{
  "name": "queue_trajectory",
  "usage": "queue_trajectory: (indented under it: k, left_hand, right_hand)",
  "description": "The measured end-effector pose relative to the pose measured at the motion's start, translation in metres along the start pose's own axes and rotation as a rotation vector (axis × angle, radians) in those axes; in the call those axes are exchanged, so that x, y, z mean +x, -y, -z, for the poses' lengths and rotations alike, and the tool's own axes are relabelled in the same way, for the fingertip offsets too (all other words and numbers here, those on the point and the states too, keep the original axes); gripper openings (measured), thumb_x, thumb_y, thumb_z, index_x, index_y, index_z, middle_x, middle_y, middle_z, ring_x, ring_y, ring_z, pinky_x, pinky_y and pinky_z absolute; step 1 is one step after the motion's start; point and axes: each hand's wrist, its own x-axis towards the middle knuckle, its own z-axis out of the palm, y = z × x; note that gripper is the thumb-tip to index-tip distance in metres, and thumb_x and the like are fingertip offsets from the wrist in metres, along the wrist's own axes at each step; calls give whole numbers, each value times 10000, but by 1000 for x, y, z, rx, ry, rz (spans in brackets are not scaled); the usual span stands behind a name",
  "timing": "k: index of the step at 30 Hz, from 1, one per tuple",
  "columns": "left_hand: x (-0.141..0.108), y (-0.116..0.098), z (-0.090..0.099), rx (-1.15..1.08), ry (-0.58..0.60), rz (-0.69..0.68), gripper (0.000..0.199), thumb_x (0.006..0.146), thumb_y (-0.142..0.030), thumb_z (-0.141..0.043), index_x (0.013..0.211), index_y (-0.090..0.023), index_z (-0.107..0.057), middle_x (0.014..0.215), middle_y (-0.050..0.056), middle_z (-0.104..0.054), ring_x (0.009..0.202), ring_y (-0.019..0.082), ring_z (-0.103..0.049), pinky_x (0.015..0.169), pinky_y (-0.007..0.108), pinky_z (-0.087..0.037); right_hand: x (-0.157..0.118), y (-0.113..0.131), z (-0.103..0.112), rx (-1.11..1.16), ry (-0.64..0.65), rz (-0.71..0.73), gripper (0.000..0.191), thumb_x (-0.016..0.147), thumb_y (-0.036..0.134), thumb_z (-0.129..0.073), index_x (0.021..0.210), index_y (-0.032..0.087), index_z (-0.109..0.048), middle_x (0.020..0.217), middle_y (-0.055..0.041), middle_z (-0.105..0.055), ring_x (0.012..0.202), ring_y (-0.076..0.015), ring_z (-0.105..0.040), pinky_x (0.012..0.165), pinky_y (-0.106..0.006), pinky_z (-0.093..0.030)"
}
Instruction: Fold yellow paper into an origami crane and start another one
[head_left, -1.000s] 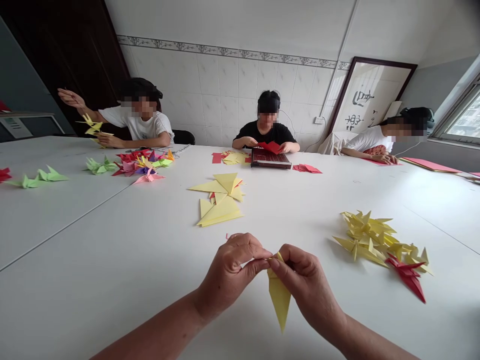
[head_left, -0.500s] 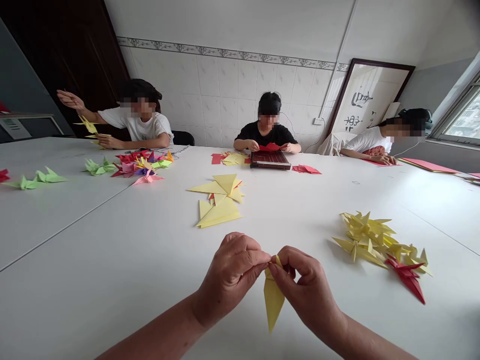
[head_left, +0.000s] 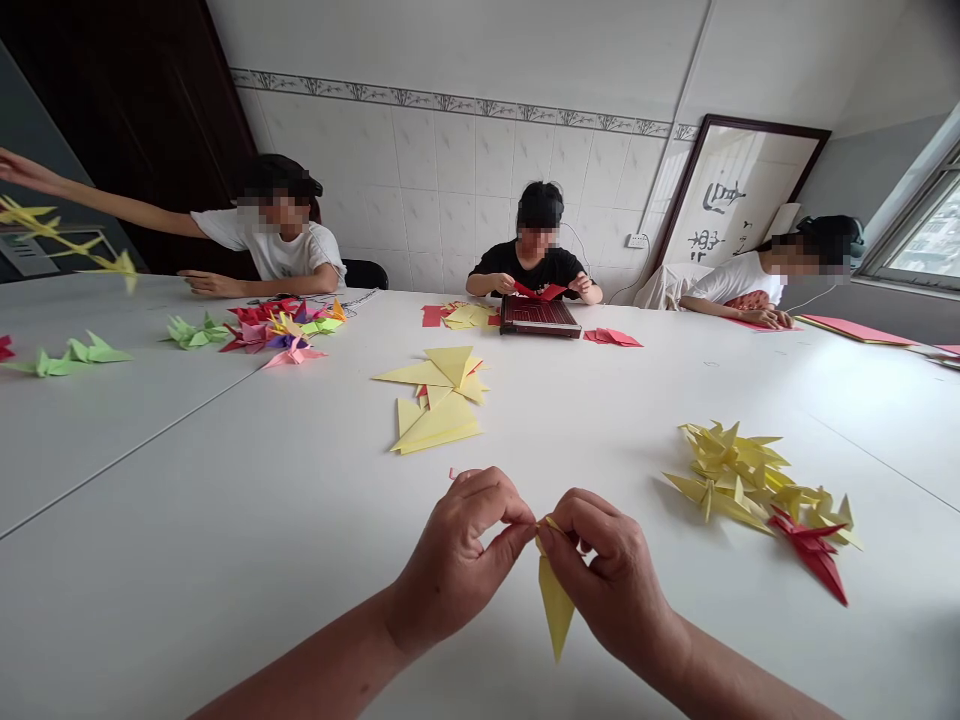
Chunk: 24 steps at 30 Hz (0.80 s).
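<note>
A folded piece of yellow origami paper [head_left: 556, 605] hangs point-down between my hands, its top pinched at the fingertips. My left hand [head_left: 454, 560] grips its upper edge from the left, and my right hand [head_left: 611, 575] pinches it from the right. Part of the fold is hidden by my fingers. Nearest on the white table [head_left: 225, 480] lie a heap of yellow paper cranes [head_left: 731, 475] with a red crane [head_left: 814, 555] at its edge, to my right. Flat-folded yellow paper pieces [head_left: 439, 405] lie straight ahead.
Three co-workers sit across the table. One at the far left stretches out an arm with a string of yellow cranes [head_left: 67, 235]. Mixed-colour cranes [head_left: 277, 335] and green cranes [head_left: 71, 360] lie left. A dark wooden board [head_left: 540, 316] and red sheets [head_left: 855, 330] lie far off.
The far-left co-worker's arm has swung further left, carrying the yellow cranes. My hands have shifted slightly on the yellow paper, which now hangs more upright.
</note>
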Motion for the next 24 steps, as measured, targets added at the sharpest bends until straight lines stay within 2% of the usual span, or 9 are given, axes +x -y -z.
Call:
queue_trajectory:
  k: [4,7,11,15,17,24]
  left_hand:
    - [2,-2,1,-66,103,118,187,844,-113,-504,678,-190,-467,697,-34,-519,631,95,-474,705,252,-406]
    - [3,-2,2,-93,139,191,181,849,-126,-483,685,-194,-451,702,-30,-504,641,103,-452,644,232,-397]
    - [3,3,0,-140,113,266,174,886,-217,-464,713,-199,-468,731,-18,-507,673,117,-463,633,236,-404]
    - [3,10,-2,-268,52,403,144,911,-326,-448,985,-228,-524,864,10,-561,838,152,-534,754,280,-446]
    - [2,11,-4,-308,40,461,179,900,-354,-466,1032,-240,-502,891,12,-558,858,155,-536,762,286,-454]
    - [-1,11,-13,-324,87,583,224,744,-353,-664,806,-214,-499,782,-21,-508,708,124,-482,601,224,-425]
  right_hand:
    - [2,-2,1,-66,32,68,282,827,126,-436,569,208,-358,543,41,-376,518,-105,-349,511,-238,-301]
    - [3,-7,0,-45,65,62,249,861,154,-439,618,203,-453,577,26,-448,552,-112,-400,535,-239,-331]
    - [4,-12,-2,8,50,-89,159,827,186,-503,671,201,-525,635,12,-539,590,-117,-465,535,-228,-364]
    - [6,-11,-4,41,-29,-246,189,815,224,-520,628,199,-506,598,23,-539,546,-106,-454,483,-213,-352]
    - [7,-11,-4,74,-60,-274,191,816,247,-534,633,199,-513,599,23,-548,546,-105,-462,489,-210,-369]
    - [5,-11,-7,169,-86,-318,158,803,263,-557,661,204,-527,625,25,-579,576,-112,-528,544,-217,-445]
